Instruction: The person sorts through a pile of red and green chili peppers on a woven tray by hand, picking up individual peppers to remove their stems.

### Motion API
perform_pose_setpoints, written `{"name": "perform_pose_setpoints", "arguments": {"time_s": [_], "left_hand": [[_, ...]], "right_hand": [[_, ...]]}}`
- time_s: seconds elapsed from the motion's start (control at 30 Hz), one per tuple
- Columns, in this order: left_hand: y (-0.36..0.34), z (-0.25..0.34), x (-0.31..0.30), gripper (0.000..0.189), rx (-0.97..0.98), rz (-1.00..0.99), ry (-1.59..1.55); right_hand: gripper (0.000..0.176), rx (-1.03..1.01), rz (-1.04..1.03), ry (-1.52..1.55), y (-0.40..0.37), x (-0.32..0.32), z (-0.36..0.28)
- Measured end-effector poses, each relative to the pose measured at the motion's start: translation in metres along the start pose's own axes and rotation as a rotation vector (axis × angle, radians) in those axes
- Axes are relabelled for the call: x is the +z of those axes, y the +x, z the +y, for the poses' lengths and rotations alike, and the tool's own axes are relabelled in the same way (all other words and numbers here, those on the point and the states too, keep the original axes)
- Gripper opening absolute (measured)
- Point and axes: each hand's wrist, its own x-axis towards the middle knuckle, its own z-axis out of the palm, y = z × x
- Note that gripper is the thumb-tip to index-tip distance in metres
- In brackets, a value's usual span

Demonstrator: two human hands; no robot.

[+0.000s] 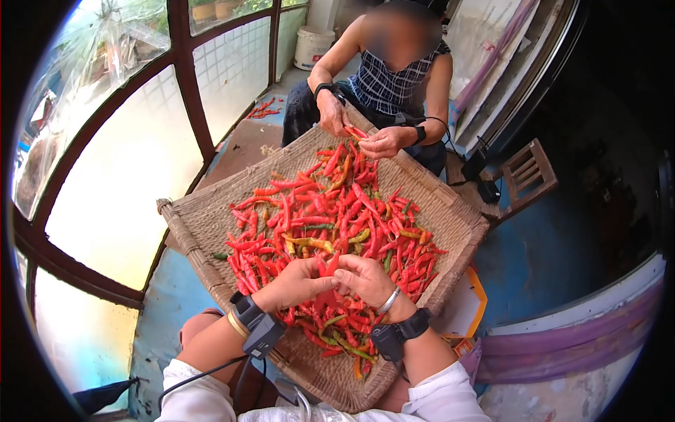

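Observation:
A wide woven basket tray [204,218] lies in front of me, heaped with chili peppers [358,211], mostly red with some green and yellowish ones. Over its near half, my left hand [297,283] is closed around a red chili pepper [329,266]. My right hand [369,283] meets it from the other side, thumb and fingers pinched at the same pepper. Another red pepper hangs just below my fingers, overlapping the heap in this view. Both wrists wear black strapped devices with cables.
Across the tray sits a person [394,81], whose two hands hold red peppers over its far corner. A wooden chair [527,172] stands at the right, a white bucket [313,48] at the back. Windows run along the left. A few peppers [264,110] lie beyond the tray.

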Motion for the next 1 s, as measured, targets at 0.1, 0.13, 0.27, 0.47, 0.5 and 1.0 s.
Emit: {"name": "perform_pose_setpoints", "arguments": {"time_s": [0.1, 0.13, 0.27, 0.47, 0.5, 1.0], "left_hand": [[0.006, -0.009, -0.004, 0.013, 0.005, 0.008, 0.033], [0.007, -0.013, -0.002, 0.013, 0.087, 0.012, 0.075], [-0.001, -0.001, 0.002, 0.018, -0.012, 0.038, 0.069], [0.000, 0.008, -0.007, 0.023, 0.049, 0.273, -0.074], [0.000, 0.008, -0.007, 0.023, 0.051, 0.274, -0.071], [0.001, 0.003, -0.006, 0.022, 0.065, 0.235, -0.292]], "right_hand": [[0.022, -0.042, 0.018, 0.142, 0.000, 0.006, -0.003], [0.019, -0.005, 0.028, 0.134, 0.000, 0.007, -0.003], [0.011, 0.037, 0.082, 0.221, 0.003, 0.003, 0.004], [0.007, 0.037, 0.338, 0.335, -0.003, -0.041, -0.005], [0.007, -0.043, 0.429, 0.432, 0.000, -0.045, -0.004], [0.022, 0.014, -0.074, -0.133, 0.003, 0.017, 0.016]]}}
